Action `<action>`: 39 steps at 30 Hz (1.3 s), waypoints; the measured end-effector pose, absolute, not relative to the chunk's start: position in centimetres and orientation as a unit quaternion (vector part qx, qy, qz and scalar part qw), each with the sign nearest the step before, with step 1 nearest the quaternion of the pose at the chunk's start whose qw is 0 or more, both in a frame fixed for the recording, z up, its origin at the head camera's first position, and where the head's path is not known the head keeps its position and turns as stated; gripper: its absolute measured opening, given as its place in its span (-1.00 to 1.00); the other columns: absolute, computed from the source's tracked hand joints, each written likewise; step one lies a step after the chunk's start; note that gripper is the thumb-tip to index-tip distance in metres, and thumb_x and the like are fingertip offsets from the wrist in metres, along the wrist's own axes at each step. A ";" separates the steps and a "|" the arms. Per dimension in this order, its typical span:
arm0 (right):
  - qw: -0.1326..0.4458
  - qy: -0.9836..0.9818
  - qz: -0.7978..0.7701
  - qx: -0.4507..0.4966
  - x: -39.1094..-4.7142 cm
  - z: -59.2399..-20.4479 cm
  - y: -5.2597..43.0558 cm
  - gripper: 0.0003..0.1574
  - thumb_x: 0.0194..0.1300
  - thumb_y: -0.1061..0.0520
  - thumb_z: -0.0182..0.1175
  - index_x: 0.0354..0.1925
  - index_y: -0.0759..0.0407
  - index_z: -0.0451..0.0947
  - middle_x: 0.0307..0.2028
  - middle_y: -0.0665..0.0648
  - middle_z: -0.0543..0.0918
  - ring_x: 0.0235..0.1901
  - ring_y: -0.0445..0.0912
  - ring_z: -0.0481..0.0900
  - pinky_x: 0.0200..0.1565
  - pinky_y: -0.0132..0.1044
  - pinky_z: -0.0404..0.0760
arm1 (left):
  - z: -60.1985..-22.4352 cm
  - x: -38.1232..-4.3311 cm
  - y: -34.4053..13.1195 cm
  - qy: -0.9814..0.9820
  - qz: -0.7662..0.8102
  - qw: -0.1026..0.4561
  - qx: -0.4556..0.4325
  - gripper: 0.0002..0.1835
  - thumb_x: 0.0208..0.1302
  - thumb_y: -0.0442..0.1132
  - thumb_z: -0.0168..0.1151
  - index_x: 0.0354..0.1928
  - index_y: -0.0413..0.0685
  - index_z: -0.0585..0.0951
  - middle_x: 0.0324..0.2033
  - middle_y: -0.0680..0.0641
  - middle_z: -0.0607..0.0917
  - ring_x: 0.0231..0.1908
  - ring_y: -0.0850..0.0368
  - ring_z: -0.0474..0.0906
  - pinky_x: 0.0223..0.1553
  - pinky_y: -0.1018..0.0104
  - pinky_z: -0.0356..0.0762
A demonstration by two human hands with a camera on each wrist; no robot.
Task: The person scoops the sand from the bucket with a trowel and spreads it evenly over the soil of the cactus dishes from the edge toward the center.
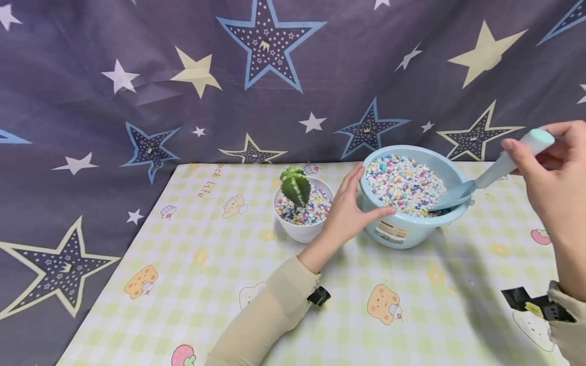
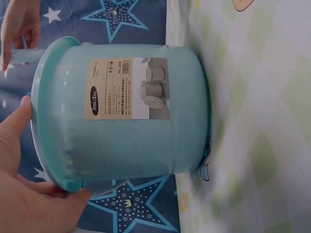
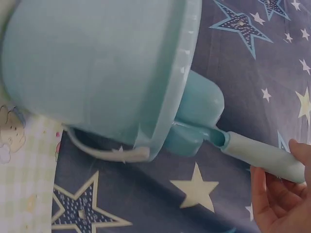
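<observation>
A: There's the bucket (image 1: 418, 234), right of centre in the frame, standing on the table (image 1: 201, 310) and loaded with many-coloured beads (image 1: 405, 183)!

B: And the left hand (image 1: 346, 208) is on it, fingers grasping the rim at its left side, thumb spread along the near edge.

A: Over to the right of the frame: the right hand (image 1: 556, 173) has the scoop (image 1: 496, 169), thumb and fingers clasped about its pale grip.

B: Look at the slant! Grip at upper right, blade down to the left, its tip among the beads just inside the bucket's right rim.

A: The left wrist view gives us a printed label (image 2: 127, 89) on the bucket's wall, with the left hand's fingers hooked at the rim, lower left.

B: In the right wrist view, a curved bail (image 3: 104, 154) runs below the bucket's side, and the blade shows beyond the rim.

A: Near the middle of the head view, a white pot (image 1: 299, 234) sits just left of the bucket, beside the left hand, a green cactus (image 1: 295, 185) rising from similar beads.

B: Star-printed cloth (image 1: 256, 112) fills the top of the frame, behind the table.
</observation>
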State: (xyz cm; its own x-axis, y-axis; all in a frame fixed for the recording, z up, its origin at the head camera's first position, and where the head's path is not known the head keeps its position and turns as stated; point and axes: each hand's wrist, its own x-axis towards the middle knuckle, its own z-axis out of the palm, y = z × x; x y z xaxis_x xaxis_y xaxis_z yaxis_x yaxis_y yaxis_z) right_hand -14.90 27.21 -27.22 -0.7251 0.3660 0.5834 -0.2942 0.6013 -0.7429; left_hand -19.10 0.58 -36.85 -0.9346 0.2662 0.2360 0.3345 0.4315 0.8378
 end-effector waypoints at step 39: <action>0.191 -0.718 0.669 0.009 -16.1 -33.0 29.4 -0.82 0.36 0.23 0.24 -0.17 0.01 0.44 -0.39 -0.16 0.65 -0.47 -0.38 0.72 -0.40 -0.55 0.70 | -36.2 -19.3 0.7 -0.874 -0.449 0.041 -0.181 0.14 0.02 0.15 0.53 0.56 -0.04 0.13 0.58 0.09 0.08 0.52 0.02 0.14 0.52 0.02 0.20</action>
